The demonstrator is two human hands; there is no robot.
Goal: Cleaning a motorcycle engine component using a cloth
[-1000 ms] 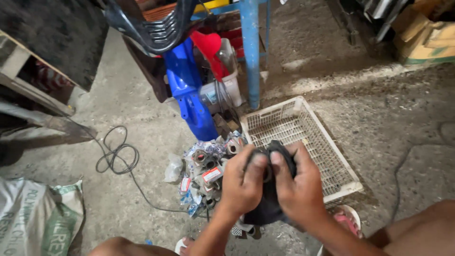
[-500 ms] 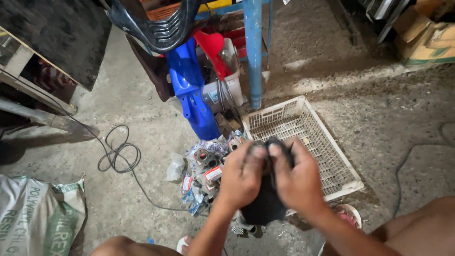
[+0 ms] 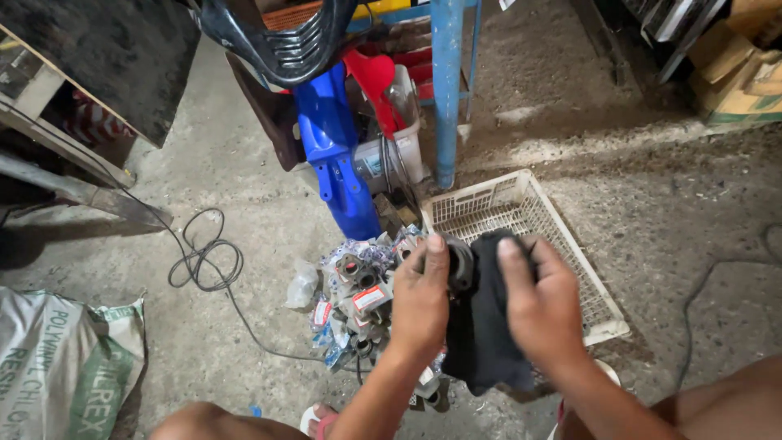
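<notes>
Gripping a dark round metal part [image 3: 461,265] between them, both hands worked over the near middle of the concrete floor [image 3: 244,204], with a black cloth [image 3: 482,334] draped around the part and hanging below it. The left hand [image 3: 419,301] was closed on the part's left side, thumb up along its rim, and the right hand [image 3: 542,305] was closed over the cloth, pressing it against the part from the right. By the look of it, the step in hand was wiping the part clean, and the next move would call for turning it inside the cloth while the left hand held firm. Just left of and below the hands lay a heap of small metal fittings in clear wrappers [image 3: 358,301], close enough to be knocked. A white plastic basket [image 3: 521,204] sat just beyond, its near right corner by the right wrist. Farther off stood a blue plastic panel [image 3: 334,155] and a blue post [image 3: 446,90]. A black cable [image 3: 199,261] coiled to the left, well apart, and a printed sack [image 3: 57,367] lay at the near left. Open room lay to the far right, on bare floor.
</notes>
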